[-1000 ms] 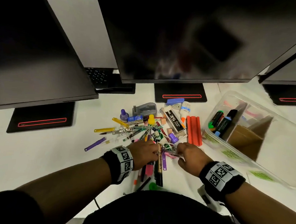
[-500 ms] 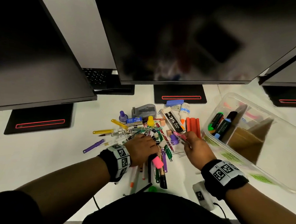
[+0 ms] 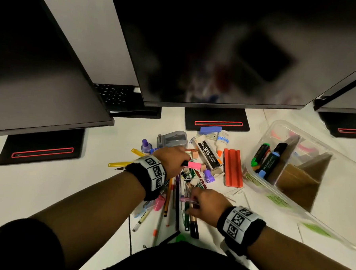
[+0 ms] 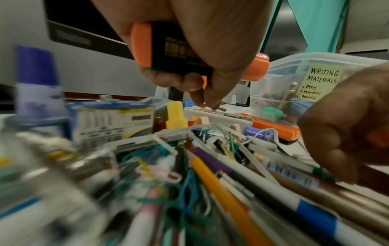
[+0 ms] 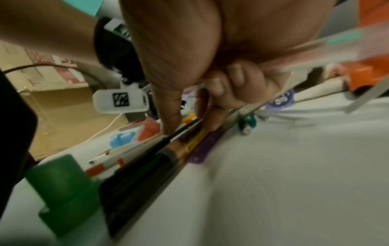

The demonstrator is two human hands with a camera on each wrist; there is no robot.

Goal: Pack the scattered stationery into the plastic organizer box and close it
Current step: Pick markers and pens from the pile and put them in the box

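Left hand (image 3: 172,160) grips a black highlighter with a pink-orange cap (image 3: 193,165), fingers curled round it, above the far part of the scattered stationery pile (image 3: 182,188) on the white tabletop (image 3: 67,187). Right hand (image 3: 207,204), at the pile's near edge, pinches a thin translucent pink pen (image 3: 187,200). Clear plastic organizer box (image 3: 305,213) lies open, right of the pile, holding a green highlighter (image 3: 260,154) and a blue highlighter (image 3: 268,164).

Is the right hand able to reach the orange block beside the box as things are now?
Probably yes, but not freely. The orange block lies uncovered just beyond the right hand, beside the box. That hand already pinches a pink pen, so it should drop that first.
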